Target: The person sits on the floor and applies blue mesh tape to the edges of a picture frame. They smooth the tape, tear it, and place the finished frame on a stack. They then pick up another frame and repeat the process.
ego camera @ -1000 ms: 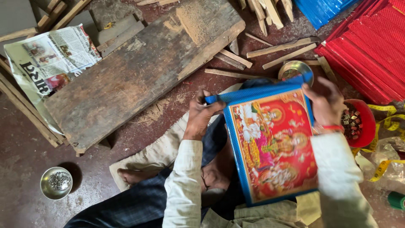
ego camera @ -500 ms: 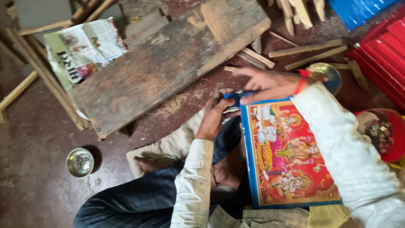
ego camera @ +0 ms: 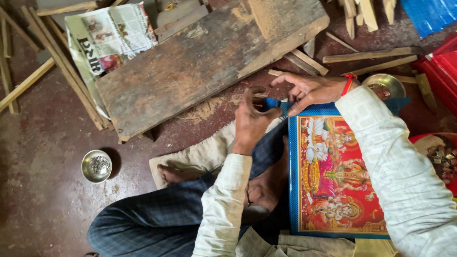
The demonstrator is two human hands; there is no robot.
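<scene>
a small steel bowl [ego camera: 96, 165] sits on the floor [ego camera: 43, 143] well to the left of the framed picture [ego camera: 333, 176], and it holds a heap of tiny grey metal bits. a second steel bowl [ego camera: 384, 85] lies just above the picture's upper right corner, its contents partly hidden by the sleeve. a red bowl [ego camera: 440, 157] at the picture's right edge holds small dark and brassy pieces. red sheets [ego camera: 440, 62] are stacked above that bowl, and a blue sheet [ego camera: 431, 14] shows further up.

the picture is a tall rectangle with a blue patterned border and a bright red, orange and yellow printed scene. it rests on the seated person's lap, with its top edge pointing away from them. a folded newspaper [ego camera: 107, 40] with colour photos lies far up and left of the picture, beside a wide worn plank [ego camera: 204, 62] that stretches diagonally above it. thin wood strips [ego camera: 371, 62] are scattered above the picture.

the right hand [ego camera: 309, 90] reaches across the picture's top left corner, fingers spread and thumb pressing the blue border. the left hand [ego camera: 250, 119] is just left of that corner, fingers curled and pinched on the blue edge there; what small thing it may hold i cannot tell.
</scene>
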